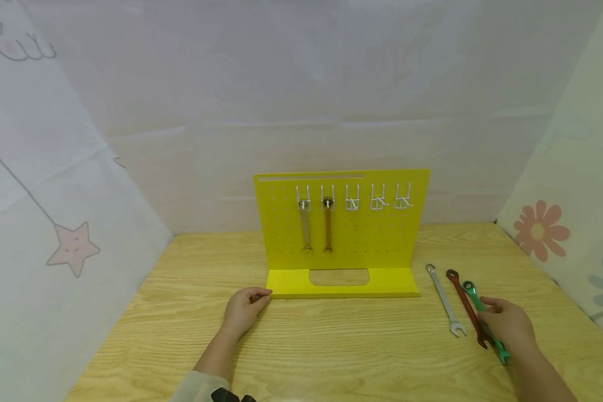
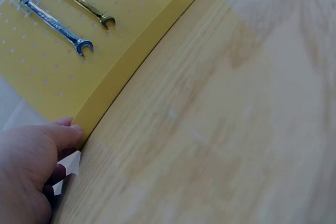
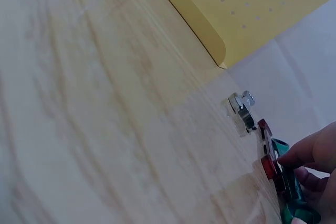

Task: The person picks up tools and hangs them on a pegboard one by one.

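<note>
My left hand (image 1: 244,310) pinches the front left corner of the yellow pegboard stand (image 1: 288,277), thumb on its front lip, as the left wrist view shows. At the right, my right hand (image 1: 510,326) grips a green ratchet wrench (image 1: 502,353) around its middle. A dark red wrench (image 1: 466,304) lies right beside the green one, partly behind the fingers. Left of these a silver wrench (image 1: 444,301) lies on the table. On the board's hooks hang a silver wrench (image 1: 305,228) and a gold-brown wrench (image 1: 328,228), both with their open ends down.
Three white wire hooks, the middle one (image 1: 378,202) among them, carry no wrench on the board's right half. The wooden table (image 1: 341,340) reaches back to a pale cloth wall (image 1: 206,184). Printed side cloths (image 1: 537,162) stand at left and right.
</note>
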### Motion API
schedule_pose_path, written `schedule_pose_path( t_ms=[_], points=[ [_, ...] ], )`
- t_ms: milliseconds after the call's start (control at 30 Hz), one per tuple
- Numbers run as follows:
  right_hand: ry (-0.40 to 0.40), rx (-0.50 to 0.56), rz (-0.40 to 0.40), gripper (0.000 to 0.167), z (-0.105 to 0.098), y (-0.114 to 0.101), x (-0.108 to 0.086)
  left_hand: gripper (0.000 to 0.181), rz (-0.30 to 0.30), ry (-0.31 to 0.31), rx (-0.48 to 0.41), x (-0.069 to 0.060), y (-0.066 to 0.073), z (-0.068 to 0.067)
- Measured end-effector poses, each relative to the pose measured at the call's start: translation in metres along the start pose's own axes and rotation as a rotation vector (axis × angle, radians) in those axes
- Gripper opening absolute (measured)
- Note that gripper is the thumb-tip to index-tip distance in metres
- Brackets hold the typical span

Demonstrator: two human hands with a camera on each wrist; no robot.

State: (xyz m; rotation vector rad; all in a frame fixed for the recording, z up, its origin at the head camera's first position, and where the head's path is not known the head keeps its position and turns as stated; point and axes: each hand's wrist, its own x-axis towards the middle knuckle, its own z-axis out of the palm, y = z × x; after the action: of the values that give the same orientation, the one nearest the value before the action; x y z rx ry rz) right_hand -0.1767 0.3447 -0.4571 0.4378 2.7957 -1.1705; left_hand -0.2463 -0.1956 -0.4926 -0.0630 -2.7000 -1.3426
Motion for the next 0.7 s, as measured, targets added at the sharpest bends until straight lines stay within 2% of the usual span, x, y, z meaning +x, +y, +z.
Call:
schedule_pose_path(
  t_ms=[133, 300, 533, 700],
  points=[
    [-0.009, 0.034, 0.001, 0.057, -0.0005, 0.004, 0.0007, 0.013, 0.002, 0.006, 0.008, -0.0006, 0.0006, -0.0001],
    [-0.022, 0.128, 0.025, 0.062, -0.0005, 0.0087, 0.0041, 0.013, -0.003, 0.009, 0.009, -0.0016, 0.0009, -0.0007],
    [0.025, 0.158, 0.032, 0.065, -0.0012, 0.0069, 0.0026, 0.014, 0.002, -0.002, -0.001, -0.0022, 0.0019, -0.0015],
    [-0.026, 0.235, 0.017, 0.067, -0.0005, 0.0021, 0.0015, 0.014, -0.004, -0.003, -0.001, -0.0021, 0.0019, -0.0021]
  ],
)
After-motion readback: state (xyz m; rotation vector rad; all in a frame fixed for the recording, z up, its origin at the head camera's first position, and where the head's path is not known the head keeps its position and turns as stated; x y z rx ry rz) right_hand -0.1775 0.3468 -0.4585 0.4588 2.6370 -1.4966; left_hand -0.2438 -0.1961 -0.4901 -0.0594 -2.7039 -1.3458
